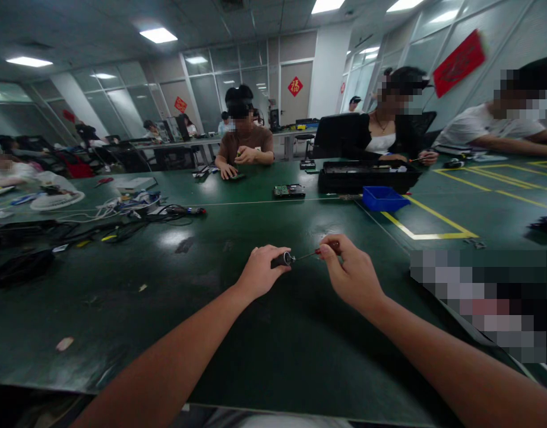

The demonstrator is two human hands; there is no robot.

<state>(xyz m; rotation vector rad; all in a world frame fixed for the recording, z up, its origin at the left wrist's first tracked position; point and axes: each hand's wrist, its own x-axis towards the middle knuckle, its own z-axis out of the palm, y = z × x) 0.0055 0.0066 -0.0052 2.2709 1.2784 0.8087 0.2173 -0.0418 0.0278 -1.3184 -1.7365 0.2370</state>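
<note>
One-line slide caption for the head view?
Left hand holds a small dark cylinder while right hand points a red-handled screwdriver at its end.

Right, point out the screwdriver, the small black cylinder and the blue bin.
screwdriver [309, 254], head view, on its thin metal shaft
small black cylinder [283, 260], head view, on its dark body
blue bin [382, 198], head view, on its front wall

Small black cylinder [283, 260] and red-handled screwdriver [315, 252], held above green table.
Screwdriver lies level, tip at cylinder's metal end.
</note>
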